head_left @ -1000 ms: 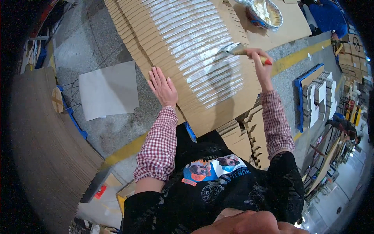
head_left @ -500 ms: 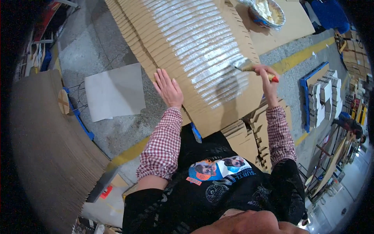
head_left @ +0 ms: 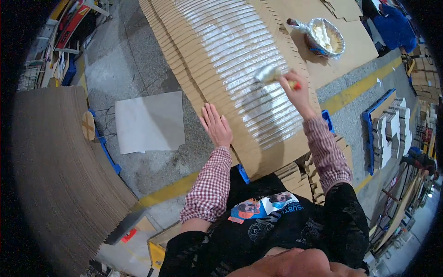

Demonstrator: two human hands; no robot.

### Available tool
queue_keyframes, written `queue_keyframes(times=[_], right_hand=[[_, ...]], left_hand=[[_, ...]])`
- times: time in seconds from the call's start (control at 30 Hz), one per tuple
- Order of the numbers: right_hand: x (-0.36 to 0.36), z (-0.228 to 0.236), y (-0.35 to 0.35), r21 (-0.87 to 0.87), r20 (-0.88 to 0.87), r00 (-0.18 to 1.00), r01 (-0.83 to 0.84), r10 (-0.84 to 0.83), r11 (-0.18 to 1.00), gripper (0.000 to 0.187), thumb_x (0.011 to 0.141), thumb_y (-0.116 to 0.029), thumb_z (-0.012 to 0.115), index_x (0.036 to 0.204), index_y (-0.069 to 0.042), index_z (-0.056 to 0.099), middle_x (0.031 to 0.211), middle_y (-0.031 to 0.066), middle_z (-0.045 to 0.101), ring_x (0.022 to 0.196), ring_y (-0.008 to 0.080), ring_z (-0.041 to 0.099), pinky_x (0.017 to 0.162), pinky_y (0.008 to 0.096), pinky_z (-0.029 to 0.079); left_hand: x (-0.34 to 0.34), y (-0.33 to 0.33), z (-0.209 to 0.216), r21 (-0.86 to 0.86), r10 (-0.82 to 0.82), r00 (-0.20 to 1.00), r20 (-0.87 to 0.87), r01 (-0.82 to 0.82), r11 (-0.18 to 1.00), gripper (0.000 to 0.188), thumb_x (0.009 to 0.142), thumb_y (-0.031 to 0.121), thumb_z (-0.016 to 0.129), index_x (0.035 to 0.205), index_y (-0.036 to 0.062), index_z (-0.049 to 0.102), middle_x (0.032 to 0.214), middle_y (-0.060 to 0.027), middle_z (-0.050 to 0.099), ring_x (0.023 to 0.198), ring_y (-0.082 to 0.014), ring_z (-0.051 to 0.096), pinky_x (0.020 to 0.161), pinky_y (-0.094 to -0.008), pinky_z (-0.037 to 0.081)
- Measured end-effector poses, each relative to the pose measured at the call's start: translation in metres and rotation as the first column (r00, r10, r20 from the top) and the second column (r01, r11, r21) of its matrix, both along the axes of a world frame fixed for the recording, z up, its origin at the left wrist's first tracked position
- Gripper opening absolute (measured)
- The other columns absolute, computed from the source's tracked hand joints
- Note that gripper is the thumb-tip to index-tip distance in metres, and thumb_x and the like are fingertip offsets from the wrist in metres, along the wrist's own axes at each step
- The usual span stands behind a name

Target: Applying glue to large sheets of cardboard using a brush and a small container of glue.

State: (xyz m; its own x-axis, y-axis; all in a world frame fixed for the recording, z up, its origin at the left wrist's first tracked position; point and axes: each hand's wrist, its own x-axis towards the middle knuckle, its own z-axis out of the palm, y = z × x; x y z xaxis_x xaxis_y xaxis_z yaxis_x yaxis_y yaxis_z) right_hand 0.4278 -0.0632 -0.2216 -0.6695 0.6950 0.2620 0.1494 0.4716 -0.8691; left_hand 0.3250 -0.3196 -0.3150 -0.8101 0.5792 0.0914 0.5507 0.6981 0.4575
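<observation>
Brush (head_left: 275, 75) shifted left, bristles (head_left: 264, 74) pointing left, long axis nearly crosswise, right grip (head_left: 296, 93) holding handle (head_left: 295, 85), left grip (head_left: 218, 128) flat

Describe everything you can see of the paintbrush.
The paintbrush has a broad, whitish head that looks coated, and a pale yellowish handle with a red end; motion blur hides finer detail and the handle's material. The right hand grips it by the handle, leaving the red end showing, with the head pointing left over the white-streaked cardboard. Whether the bristles touch the cardboard is unclear.
</observation>
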Motion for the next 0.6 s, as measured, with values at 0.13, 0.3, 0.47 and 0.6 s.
queue_keyframes(times=[0.13, 0.3, 0.47, 0.6], right_hand=[[0.086, 0.01, -0.007, -0.211, 0.27, 0.96, -0.017, 0.074, 0.977, 0.008, 0.08, -0.004, 0.061, 0.076, 0.002, 0.062, 0.069, 0.0071, 0.056, 0.067, 0.0137, 0.054, 0.06, 0.0259, 0.041], [0.04, 0.015, 0.034, -0.306, 0.0, 0.998, 0.059, -0.062, 0.95, 0.011, 0.081, -0.006, 0.06, 0.075, 0.003, 0.062, 0.068, 0.0045, 0.057, 0.066, 0.0112, 0.053, 0.061, 0.0248, 0.041], [0.003, -0.021, 0.068, -0.102, -0.109, 0.99, 0.075, -0.086, 0.992, 0.012, 0.081, -0.007, 0.06, 0.074, 0.002, 0.062, 0.066, 0.0029, 0.059, 0.061, 0.0096, 0.054, 0.057, 0.024, 0.042], [0.049, -0.015, 0.055, -0.363, 0.136, 0.99, 0.095, -0.049, 0.927, 0.016, 0.083, -0.008, 0.06, 0.07, 0.001, 0.061, 0.063, 0.0029, 0.059, 0.056, 0.0089, 0.054, 0.052, 0.0234, 0.041]], left_hand=[[0.001, 0.001, 0.005, -0.021, 0.011, 1.0, -0.011, -0.011, 1.0, 0.058, 0.092, 0.022, 0.035, 0.144, 0.0013, 0.019, 0.152, -0.0133, 0.016, 0.141, -0.03, 0.01, 0.113, -0.047, 0.004], [0.0, 0.002, 0.003, -0.014, 0.023, 1.0, 0.004, -0.023, 1.0, 0.058, 0.092, 0.022, 0.036, 0.144, 0.001, 0.019, 0.151, -0.0137, 0.017, 0.141, -0.0299, 0.011, 0.113, -0.0472, 0.004], [0.0, 0.001, 0.002, -0.02, 0.028, 0.999, 0.02, -0.028, 0.999, 0.058, 0.092, 0.021, 0.035, 0.144, 0.0012, 0.02, 0.151, -0.0137, 0.017, 0.141, -0.0297, 0.011, 0.113, -0.047, 0.004], [-0.003, -0.003, 0.004, -0.02, 0.039, 0.999, 0.012, -0.038, 0.999, 0.057, 0.093, 0.022, 0.034, 0.144, 0.0016, 0.02, 0.151, -0.0139, 0.018, 0.141, -0.0295, 0.011, 0.113, -0.0465, 0.004]])
